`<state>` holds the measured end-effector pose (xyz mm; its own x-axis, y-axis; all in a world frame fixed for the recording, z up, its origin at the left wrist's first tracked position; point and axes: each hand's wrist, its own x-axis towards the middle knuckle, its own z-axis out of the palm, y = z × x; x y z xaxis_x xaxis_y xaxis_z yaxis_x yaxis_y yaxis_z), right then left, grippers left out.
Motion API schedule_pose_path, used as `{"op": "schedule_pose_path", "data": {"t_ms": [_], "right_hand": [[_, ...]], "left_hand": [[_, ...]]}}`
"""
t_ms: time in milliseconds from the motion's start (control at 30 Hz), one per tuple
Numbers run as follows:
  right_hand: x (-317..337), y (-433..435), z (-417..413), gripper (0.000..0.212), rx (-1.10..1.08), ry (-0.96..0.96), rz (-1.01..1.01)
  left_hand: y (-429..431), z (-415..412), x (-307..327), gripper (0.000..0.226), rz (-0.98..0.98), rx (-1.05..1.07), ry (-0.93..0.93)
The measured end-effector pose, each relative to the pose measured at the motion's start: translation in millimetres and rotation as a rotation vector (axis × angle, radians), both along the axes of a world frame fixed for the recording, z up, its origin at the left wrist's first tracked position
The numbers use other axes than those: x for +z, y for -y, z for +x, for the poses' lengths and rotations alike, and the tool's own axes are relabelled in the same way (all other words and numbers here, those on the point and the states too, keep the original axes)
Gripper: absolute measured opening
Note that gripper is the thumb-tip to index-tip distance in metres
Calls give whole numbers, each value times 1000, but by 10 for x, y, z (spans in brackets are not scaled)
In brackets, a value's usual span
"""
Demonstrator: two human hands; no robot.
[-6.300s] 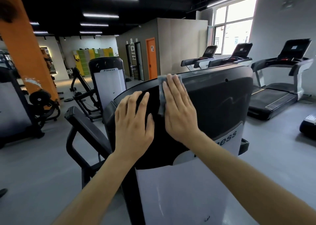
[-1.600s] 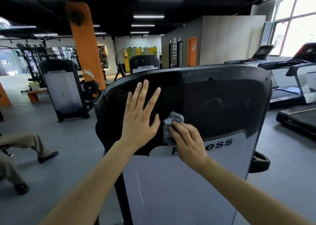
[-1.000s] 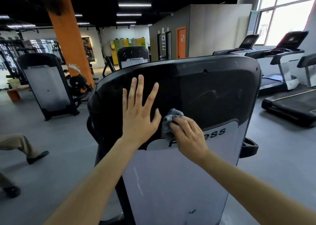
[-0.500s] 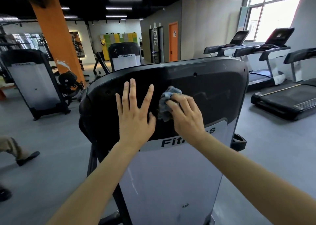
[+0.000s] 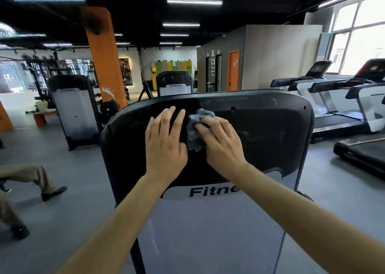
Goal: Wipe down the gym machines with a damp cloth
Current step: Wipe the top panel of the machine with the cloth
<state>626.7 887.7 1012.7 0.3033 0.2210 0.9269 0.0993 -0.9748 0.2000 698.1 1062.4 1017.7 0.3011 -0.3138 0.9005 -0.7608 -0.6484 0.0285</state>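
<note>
On upright shroud (image 5: 262,140), right hand (image 5: 223,146) grips cloth (image 5: 194,133) bunched vertically.

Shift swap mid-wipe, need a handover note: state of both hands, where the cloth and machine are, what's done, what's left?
Left hand: open, flat on the machine's black upper panel.
Right hand: holds the bunched grey-blue cloth pressed against the same panel near its top, just right of the left hand.
Done: wiping is under way on the black panel; how much of it is clean cannot be told.
Left: probably the rest of that panel, the white lower panel, then the other shrouded machines and the treadmills.
</note>
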Motion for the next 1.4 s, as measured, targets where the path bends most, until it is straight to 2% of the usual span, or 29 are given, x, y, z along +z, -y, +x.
{"op": "schedule_pose_path", "data": {"t_ms": [100, 167, 267, 367, 433, 533, 633, 733, 867, 1000, 1100, 1267, 1400], "right_hand": [[375, -14, 90, 41, -4, 59, 93], [378, -18, 125, 39, -9, 87, 120], [-7, 12, 121, 37, -30, 113, 75], [-481, 73, 71, 34, -11, 49, -19], [-526, 109, 27, 35, 9, 4, -69], [-154, 125, 8, 38, 20, 24, -77], [311, 139, 32, 37, 54, 55, 15], [481, 159, 55, 34, 69, 81, 84], [-30, 181, 25, 34, 40, 109, 67], [-457, 266, -93, 36, 72, 4, -90], [-166, 301, -106, 38, 75, 3, -91], [564, 315, -30, 33, 91, 75, 89], [408, 254, -22, 32, 80, 130, 144]], "left_hand": [[44, 42, 39, 76, -4, 44, 20], [65, 65, 42, 76, -8, 56, 25], [76, 76, 24, 74, -16, 46, 30], [72, 76, 23, 70, -20, 49, 41], [78, 63, 23, 67, -24, 56, 44], [119, 44, 22, 64, -44, 60, 37], [156, 34, 5, 64, -72, 49, 26], [201, 16, -9, 68, -79, 13, 38], [231, -19, 0, 68, -76, 4, 29], [192, -62, 42, 70, -31, 25, 5], [177, -97, 68, 75, 6, 50, 4], [218, -131, 36, 76, 22, 73, -13], [213, -124, -17, 80, 39, 65, -23]]}}
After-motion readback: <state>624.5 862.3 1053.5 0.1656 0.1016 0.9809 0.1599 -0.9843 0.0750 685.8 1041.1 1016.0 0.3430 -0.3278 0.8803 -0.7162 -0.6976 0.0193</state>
